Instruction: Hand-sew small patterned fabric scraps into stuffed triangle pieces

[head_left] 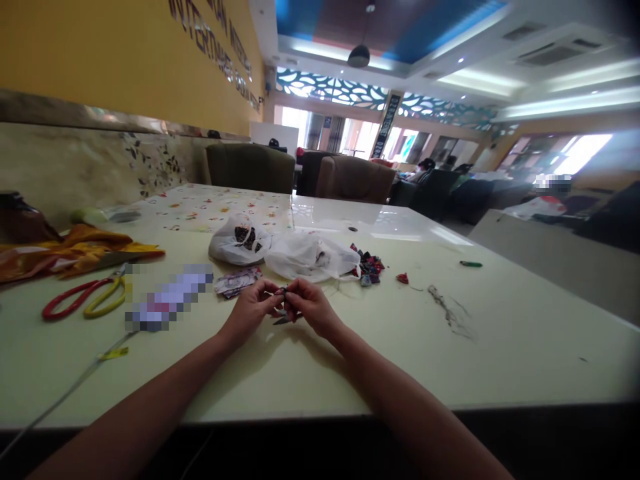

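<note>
My left hand and my right hand meet over the table, fingertips pinched together on a small dark piece that looks like patterned cloth. Fingers cover most of it. A pointed grey blade shows just under my right fingers; whether that hand holds it I cannot tell. Beyond my hands lie a white plastic bag and a pile of small dark patterned cloth pieces. Folded printed packets rest beside my left hand. One reddish cloth piece sits apart on the right.
At left are red-and-yellow-handled scissors, a blurred power strip with a cable, and orange cloth. Another white bag holds something dark. Loose threads and a green object lie right. Chairs stand behind the table.
</note>
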`<state>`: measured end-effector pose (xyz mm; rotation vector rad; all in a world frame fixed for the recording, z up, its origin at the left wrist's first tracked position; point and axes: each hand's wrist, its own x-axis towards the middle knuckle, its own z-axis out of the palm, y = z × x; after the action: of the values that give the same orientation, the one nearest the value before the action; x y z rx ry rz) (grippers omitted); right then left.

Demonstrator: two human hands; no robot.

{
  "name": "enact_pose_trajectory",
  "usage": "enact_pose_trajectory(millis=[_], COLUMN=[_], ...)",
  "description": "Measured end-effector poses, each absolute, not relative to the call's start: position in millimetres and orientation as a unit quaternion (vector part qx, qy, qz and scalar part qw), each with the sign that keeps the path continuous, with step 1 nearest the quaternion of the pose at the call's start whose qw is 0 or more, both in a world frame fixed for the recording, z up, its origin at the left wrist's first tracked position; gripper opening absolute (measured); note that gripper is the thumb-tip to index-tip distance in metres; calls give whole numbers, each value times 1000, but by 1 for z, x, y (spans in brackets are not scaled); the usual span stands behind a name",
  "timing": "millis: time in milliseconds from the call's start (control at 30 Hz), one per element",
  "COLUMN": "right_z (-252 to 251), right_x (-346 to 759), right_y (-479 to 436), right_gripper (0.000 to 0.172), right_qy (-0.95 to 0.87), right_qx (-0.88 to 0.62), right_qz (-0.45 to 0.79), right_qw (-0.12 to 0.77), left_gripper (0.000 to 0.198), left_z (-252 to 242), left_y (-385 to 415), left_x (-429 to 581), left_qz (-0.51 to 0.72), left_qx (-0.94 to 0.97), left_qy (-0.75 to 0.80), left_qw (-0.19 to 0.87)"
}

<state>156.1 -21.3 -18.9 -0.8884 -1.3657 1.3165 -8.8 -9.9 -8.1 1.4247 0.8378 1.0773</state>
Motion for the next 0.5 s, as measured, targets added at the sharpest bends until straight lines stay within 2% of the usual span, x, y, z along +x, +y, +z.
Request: enact_pose_trajectory(millis=[100, 167, 233, 300, 367, 500], right_z=[-18, -10, 4, 17, 25, 18], right_x=[159, 170, 194, 228, 267, 325], right_y=[-18, -13, -7, -4, -4, -14], right_gripper=[27, 24, 22, 20, 20, 14], right_qy=[-580, -583, -565, -514, -445, -399], right_qx=[-368, -382, -420, -512, -613, -704], right_qz=[537, 491, 395, 244, 128, 92], right_qw=[490, 523, 591, 643, 640, 581], left_gripper=[34, 37, 41, 44, 45, 45], left_z=[-10, -12, -14, -17, -20, -24], left_y=[-8, -7, -5, -2, 1, 5], left_x=[-8, -9, -10, -11, -12, -14], left_qz=[461, 459, 453, 450, 449, 442], left_qx=[622, 631, 640, 653, 662, 673], left_qy=[359, 370, 389, 401, 410, 422], left_qw=[522, 505, 483, 459, 438, 416])
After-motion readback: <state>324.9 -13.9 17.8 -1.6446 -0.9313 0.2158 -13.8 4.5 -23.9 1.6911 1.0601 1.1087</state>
